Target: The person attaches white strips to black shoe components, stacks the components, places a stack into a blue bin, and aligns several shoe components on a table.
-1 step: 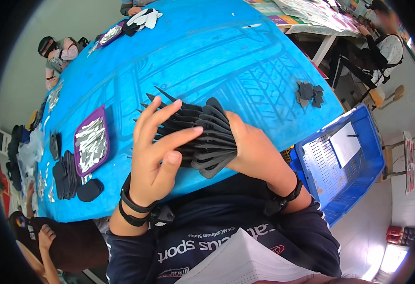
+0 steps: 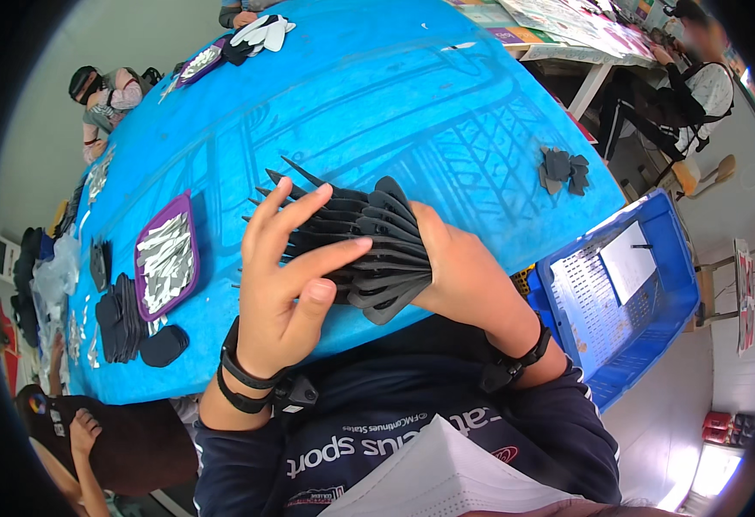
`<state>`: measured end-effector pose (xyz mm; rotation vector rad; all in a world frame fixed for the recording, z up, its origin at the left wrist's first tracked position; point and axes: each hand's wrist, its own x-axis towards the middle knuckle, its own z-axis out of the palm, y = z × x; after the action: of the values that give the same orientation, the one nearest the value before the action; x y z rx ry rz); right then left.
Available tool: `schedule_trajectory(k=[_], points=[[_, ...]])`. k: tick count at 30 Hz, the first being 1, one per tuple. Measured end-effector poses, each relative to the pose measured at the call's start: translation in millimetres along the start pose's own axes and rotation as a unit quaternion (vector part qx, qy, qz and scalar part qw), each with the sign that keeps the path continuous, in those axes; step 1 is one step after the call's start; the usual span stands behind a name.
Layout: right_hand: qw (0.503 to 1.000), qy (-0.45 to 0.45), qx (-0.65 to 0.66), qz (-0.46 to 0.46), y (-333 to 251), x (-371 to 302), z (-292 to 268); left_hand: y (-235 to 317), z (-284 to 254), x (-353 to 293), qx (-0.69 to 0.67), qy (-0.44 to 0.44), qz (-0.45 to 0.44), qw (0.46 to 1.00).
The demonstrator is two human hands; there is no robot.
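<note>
A fanned stack of flat black insole-shaped pieces (image 2: 386,250) spreads above the near edge of the table. My right hand (image 2: 459,258) is closed round its right end, the thumb along the rounded tips. On the left side my left hand (image 2: 278,284) has its fingers stretched apart. Its index fingertip touches the pieces near the middle of the fan, while the thumb stands clear of them. The far ends of the pieces are partly hidden behind my left fingers.
A purple tray (image 2: 195,258) of silvery strips stands left on the blue table (image 2: 343,112), beside piled black pieces (image 2: 119,319). More black scraps (image 2: 563,171) lie right. A blue crate (image 2: 688,284) holding paper stands beyond the right edge. Other people sit around.
My left index finger and thumb have shifted very slightly to the right, the index fingertip a little lower on the fan. My right hand and the stack look the same.
</note>
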<state>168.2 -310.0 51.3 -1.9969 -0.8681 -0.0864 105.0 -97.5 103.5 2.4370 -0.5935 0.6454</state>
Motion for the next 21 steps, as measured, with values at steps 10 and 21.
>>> schedule_trajectory(k=[10, 21], points=[[0.999, -0.020, 0.011, 0.039, -1.7, 0.5, -0.3, 1.7, 1.6, -17.1, 0.027, 0.020, 0.003, 0.999], [0.999, -0.024, -0.001, 0.045, -2.1, 0.4, -0.6, 5.6, 2.4, -30.4, 0.033, 0.030, 0.010, 0.999]])
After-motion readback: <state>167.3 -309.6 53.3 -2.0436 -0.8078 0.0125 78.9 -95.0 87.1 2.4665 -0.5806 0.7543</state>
